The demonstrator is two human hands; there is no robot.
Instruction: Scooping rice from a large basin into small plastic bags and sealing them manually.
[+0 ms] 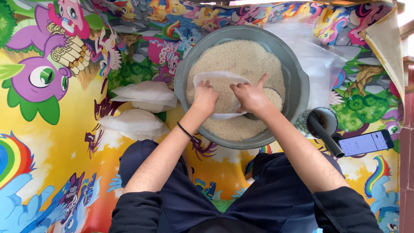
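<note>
Two hands hold a clear bag over a basin of rice.

The left hand (pixel 205 97) pinches the near edge of the bag (pixel 220 78), fingers closed on the plastic; the right hand (pixel 250 97) grips the bag's other side and a metal cup (pixel 272 98) — forefinger stretched out. The bag sits open on the rice (pixel 235 58), in the middle of the grey basin (pixel 297 82). Two filled bags (pixel 142 97) lie on the mat (pixel 56 142) to the left; a mug (pixel 321 123) and a phone (pixel 365 143) lie to the right.
</note>
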